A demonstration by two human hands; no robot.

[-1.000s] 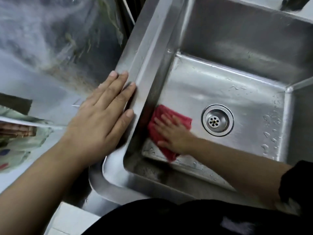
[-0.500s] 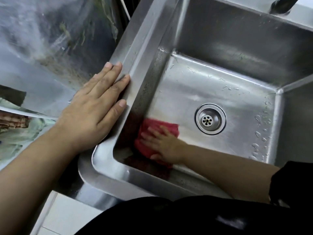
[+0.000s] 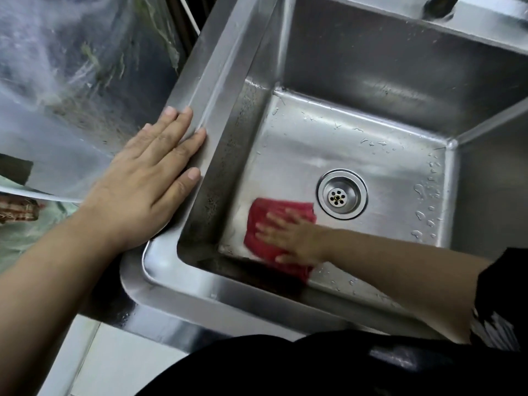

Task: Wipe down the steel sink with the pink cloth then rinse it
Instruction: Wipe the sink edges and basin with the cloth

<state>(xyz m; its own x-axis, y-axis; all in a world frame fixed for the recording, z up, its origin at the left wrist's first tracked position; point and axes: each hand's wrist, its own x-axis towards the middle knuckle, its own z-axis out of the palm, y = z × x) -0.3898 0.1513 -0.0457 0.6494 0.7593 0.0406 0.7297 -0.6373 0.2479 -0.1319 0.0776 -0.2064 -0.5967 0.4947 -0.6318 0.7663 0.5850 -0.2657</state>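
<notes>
This is the wiping step. The right hand (image 3: 288, 238) presses flat, fingers straight, on the pink cloth (image 3: 285, 205), on the sink (image 3: 328, 144) floor just left of the drain (image 3: 341, 194). The left hand (image 3: 148, 178) lies flat, holding nothing, on the rim (image 3: 217, 70), well left of the drain. Next, I think: rub the other walls, then rinse. Water drops (image 3: 420, 215) dot the steel right of the drain.

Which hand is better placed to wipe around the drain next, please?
Right. The right hand presses flat on the pink cloth on the basin floor, beside the drain; the left hand rests flat on the sink rim, outside the basin.
</notes>
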